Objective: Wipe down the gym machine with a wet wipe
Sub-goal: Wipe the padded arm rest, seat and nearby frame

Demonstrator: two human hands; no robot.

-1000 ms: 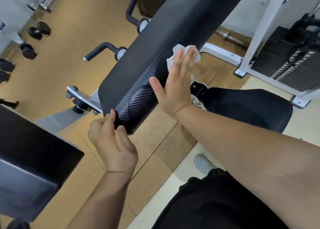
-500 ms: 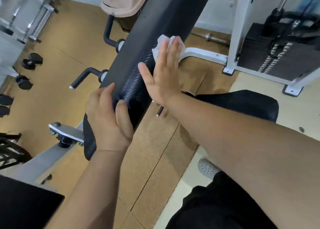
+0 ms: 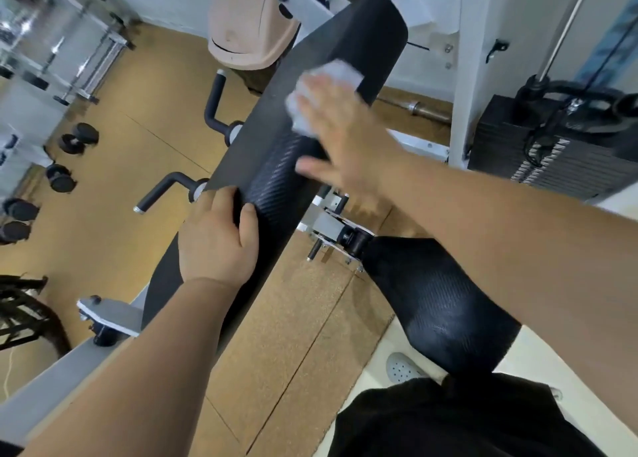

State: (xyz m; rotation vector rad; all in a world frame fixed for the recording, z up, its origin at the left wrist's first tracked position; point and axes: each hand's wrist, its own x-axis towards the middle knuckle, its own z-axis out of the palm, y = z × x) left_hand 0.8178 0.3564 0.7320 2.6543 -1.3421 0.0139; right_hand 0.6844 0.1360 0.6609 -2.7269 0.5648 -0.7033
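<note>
Two hands on one pad (image 3: 276, 153), long, black, weave-textured, running diagonally up the frame.

Change: right hand (image 3: 340, 139) now lies far higher along the pad than a second ago, near its upper end; fingers flat and spread, palm pressing the wipe (image 3: 331, 77) against the pad's right flank. Wipe is white, crumpled, blurred with motion, showing above and left of the fingers. Left hand (image 3: 217, 239) has climbed as well, from the pad's lower tip to about mid-length, fingers curled over the left edge, gripping it as a brace.

Meaning, as judged: one lengthwise stroke of the pad is close to finished; the lower stretch, the top face and the seat (image 3: 435, 304) seem yet to be done.

Machine: grey frame (image 3: 114, 313) at lower left, two black handles (image 3: 162, 189) left of the pad, white upright (image 3: 473, 77) and weight stack (image 3: 566, 166) at right.

Room: cork-brown floor (image 3: 138, 249); dumbbells (image 3: 69, 156) along the left; pinkish bin (image 3: 248, 28) behind the pad; pale tile at lower right, with one perforated shoe (image 3: 400, 368).
</note>
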